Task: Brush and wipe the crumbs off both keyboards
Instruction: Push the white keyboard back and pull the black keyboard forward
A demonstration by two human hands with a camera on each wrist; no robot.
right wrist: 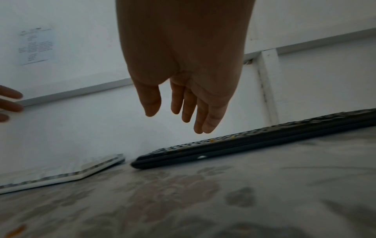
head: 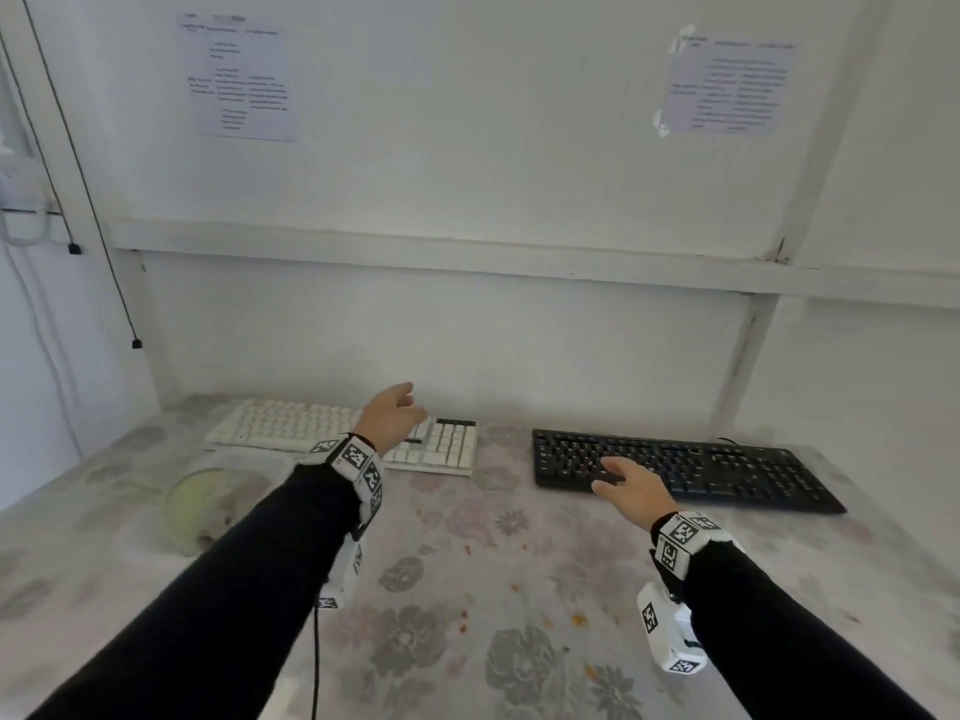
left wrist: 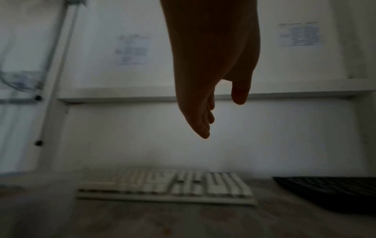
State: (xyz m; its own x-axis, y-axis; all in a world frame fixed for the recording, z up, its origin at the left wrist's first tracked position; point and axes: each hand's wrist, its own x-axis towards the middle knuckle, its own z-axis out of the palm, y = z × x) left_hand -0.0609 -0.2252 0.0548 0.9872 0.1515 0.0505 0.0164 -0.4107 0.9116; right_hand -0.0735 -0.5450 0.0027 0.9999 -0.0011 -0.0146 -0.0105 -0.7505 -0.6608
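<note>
keyboards (head: pixel 343 433) (head: pixel 680 467) under two raised, empty hands (head: pixel 392 415) (head: pixel 631 488), fingers loose and apart

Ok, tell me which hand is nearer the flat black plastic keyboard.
Right. The right hand hovers over the flat black plastic keyboard; the left hand is above the white keyboard.

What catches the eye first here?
Two keyboards lie side by side against the wall: a white keyboard on the left, a black keyboard on the right. An empty left hand and right hand hover over them, and orange crumbs dot the flowered tablecloth.
</note>
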